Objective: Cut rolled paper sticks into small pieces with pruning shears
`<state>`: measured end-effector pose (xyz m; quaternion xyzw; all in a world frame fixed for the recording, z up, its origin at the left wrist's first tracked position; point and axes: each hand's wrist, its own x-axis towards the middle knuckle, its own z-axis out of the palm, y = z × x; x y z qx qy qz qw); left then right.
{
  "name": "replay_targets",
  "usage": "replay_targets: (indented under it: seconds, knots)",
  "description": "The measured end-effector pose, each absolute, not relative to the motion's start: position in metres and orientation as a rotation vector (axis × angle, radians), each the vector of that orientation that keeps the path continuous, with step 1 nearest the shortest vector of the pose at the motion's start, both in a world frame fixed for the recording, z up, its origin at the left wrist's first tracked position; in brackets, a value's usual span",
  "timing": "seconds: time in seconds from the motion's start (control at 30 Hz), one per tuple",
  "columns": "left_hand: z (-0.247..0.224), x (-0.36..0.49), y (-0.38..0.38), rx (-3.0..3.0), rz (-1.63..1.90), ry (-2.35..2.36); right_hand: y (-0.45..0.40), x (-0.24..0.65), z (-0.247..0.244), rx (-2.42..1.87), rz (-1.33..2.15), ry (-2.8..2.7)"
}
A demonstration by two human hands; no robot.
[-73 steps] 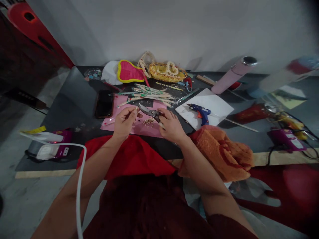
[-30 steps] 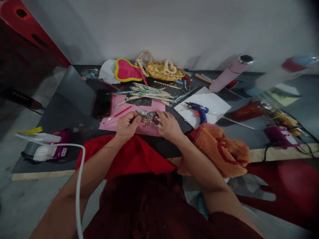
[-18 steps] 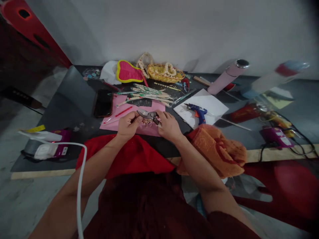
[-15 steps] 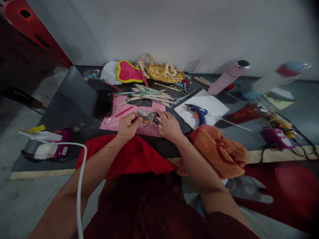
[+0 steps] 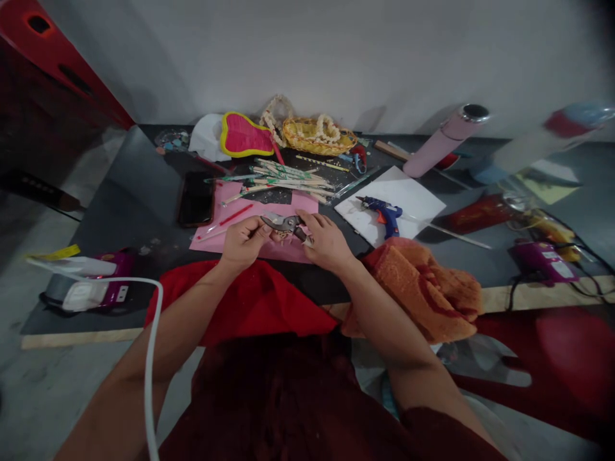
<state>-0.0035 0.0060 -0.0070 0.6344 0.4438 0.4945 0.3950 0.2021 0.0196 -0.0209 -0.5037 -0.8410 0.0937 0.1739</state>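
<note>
A pair of pruning shears (image 5: 283,223) is held level over the pink paper (image 5: 206,239), its blades pointing left. My right hand (image 5: 328,243) is closed around the handles. My left hand (image 5: 243,243) is pinched at the blade tips; whatever is between its fingers is too small to make out. Short cut wooden pieces (image 5: 284,239) lie beneath the shears. Just beyond the hands, a pile of wrapped wooden chopsticks (image 5: 288,179) rests on the table. A thin red stick (image 5: 235,214) lies on the paper left of the shears.
A blue glue gun (image 5: 387,214) lies on a white board (image 5: 350,206) at right, beside an orange cloth (image 5: 432,294). A phone (image 5: 196,200) is at left. Behind stand a yellow basket (image 5: 307,137) and a pink flask (image 5: 444,141). A white cable (image 5: 152,358) crosses my left forearm.
The view has shifted slightly. Both hands and the shears keep nearly the same place and pose over the pink paper.
</note>
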Motion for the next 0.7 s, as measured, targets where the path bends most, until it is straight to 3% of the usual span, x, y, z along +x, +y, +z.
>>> replay_targets:
  seconds: [0.7]
  knots:
    - [-0.0108,-0.0027,0.004,1.6,1.308,1.105,0.0114,0.1957,-0.0145,-1.53,0.242,-2.365]
